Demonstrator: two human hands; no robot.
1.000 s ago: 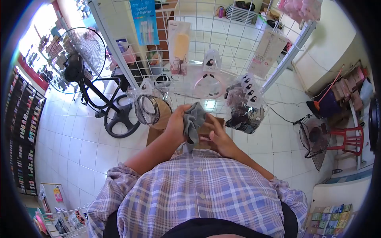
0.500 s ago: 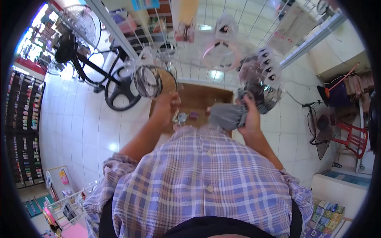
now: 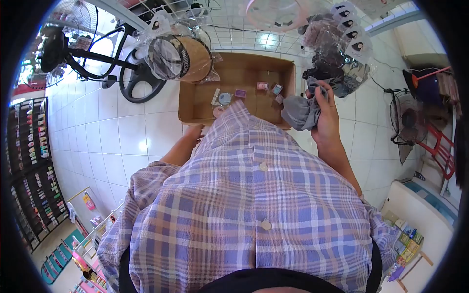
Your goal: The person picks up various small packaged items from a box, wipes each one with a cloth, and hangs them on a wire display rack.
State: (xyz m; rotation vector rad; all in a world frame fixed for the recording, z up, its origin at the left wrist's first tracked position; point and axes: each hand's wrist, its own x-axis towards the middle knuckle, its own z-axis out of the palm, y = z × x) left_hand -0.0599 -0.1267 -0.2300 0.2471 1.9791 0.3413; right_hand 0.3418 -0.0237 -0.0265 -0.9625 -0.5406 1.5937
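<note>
My right hand (image 3: 326,110) is closed around a bunched grey cloth (image 3: 299,111), just right of an open cardboard box (image 3: 234,62). My left hand (image 3: 196,133) is low at the box's near left corner, its fingers mostly hidden by the plaid shirt (image 3: 259,195). Inside the box lie several small items, among them a purple packet (image 3: 240,93), a round pale-blue item (image 3: 224,98) and a small pink case (image 3: 263,86). Above my right hand hang packaged dark hair goods (image 3: 337,68) in clear plastic.
A plastic-wrapped roll of cardboard and camouflage-patterned material (image 3: 178,58) hangs over the box's left side. A white wire rack (image 3: 234,36) crosses the far side. Left stands a black fan with a round base (image 3: 141,78); another fan (image 3: 408,117) is at the right.
My left hand has dropped from beside the hanging roll to the box's near corner. My right hand has moved slightly up and right with the grey cloth. The view has tilted, showing more of the box.
</note>
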